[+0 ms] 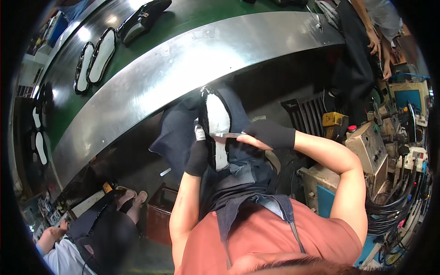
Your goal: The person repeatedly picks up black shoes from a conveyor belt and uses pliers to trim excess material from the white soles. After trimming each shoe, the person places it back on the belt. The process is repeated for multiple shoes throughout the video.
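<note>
White-bottomed black shoe [217, 111] grasped in left hand [198, 149]; right hand [263, 134], gripping metal blade [225, 135], should favour a shallow angle.

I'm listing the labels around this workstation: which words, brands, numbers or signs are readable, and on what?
No words or numbers are clearly readable.
Yellow box: a small triangular sign, no legible wording.
Beige control box: any markings are too small or blurred.
Black shoe at the left hand: no lettering visible on its white underside.
</note>
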A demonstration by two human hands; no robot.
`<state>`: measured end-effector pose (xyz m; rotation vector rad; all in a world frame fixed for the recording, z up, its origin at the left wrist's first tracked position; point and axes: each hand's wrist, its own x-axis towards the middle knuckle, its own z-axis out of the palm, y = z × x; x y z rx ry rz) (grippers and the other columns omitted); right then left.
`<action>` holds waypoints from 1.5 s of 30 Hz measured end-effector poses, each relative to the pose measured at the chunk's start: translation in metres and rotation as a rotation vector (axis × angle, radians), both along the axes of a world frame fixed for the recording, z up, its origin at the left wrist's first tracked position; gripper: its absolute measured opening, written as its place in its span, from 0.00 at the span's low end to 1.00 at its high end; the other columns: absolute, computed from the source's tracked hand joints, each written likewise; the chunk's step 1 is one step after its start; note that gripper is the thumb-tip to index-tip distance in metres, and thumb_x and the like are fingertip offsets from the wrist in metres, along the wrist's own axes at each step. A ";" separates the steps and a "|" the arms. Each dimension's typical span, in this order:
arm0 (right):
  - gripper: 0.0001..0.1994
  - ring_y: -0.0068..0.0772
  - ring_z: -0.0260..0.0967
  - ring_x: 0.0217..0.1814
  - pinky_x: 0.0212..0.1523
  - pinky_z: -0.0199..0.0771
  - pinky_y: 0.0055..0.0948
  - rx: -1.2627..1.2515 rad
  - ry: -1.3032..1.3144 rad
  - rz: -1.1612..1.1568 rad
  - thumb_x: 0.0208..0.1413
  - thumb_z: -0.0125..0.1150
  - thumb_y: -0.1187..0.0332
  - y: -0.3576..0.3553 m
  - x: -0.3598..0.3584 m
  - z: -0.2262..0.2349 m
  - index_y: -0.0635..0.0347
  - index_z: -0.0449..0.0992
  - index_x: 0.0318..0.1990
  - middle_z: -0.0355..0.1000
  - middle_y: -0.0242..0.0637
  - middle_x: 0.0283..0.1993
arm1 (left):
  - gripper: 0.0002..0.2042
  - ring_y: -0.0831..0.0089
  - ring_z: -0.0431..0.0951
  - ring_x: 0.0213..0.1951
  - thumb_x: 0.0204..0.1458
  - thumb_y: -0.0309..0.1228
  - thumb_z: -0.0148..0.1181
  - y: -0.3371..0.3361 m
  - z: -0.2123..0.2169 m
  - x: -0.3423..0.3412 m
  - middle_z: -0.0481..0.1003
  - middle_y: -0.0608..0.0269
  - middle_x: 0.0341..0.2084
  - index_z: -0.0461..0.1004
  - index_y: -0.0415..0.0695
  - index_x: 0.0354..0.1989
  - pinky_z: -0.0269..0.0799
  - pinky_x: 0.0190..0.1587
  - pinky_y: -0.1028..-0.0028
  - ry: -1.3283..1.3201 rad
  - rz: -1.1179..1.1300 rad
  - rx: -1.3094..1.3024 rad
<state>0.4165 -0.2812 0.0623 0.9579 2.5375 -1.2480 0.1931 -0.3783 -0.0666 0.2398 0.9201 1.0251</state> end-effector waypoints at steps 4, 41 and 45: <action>0.23 0.55 0.72 0.27 0.30 0.71 0.46 0.359 -0.111 0.028 0.63 0.47 0.48 0.000 -0.007 0.004 0.61 0.76 0.31 0.73 0.51 0.27 | 0.35 0.68 0.73 0.51 0.62 0.61 0.33 0.006 0.008 0.017 0.72 0.60 0.53 0.60 0.45 0.65 0.69 0.54 0.68 0.060 0.132 0.099; 0.26 0.54 0.73 0.31 0.32 0.71 0.46 0.151 -0.154 0.128 0.61 0.48 0.45 -0.005 0.030 -0.010 0.60 0.77 0.28 0.74 0.49 0.28 | 0.18 0.70 0.72 0.47 0.65 0.43 0.46 -0.004 -0.048 0.004 0.72 0.62 0.45 0.67 0.41 0.51 0.67 0.54 0.69 0.636 0.367 0.338; 0.25 0.51 0.74 0.32 0.32 0.72 0.45 0.190 -0.269 0.216 0.61 0.49 0.46 -0.016 0.010 0.038 0.60 0.77 0.27 0.73 0.50 0.28 | 0.28 0.60 0.68 0.57 0.58 0.37 0.58 -0.001 -0.047 0.010 0.68 0.47 0.54 0.59 0.33 0.62 0.61 0.60 0.67 0.871 0.296 0.384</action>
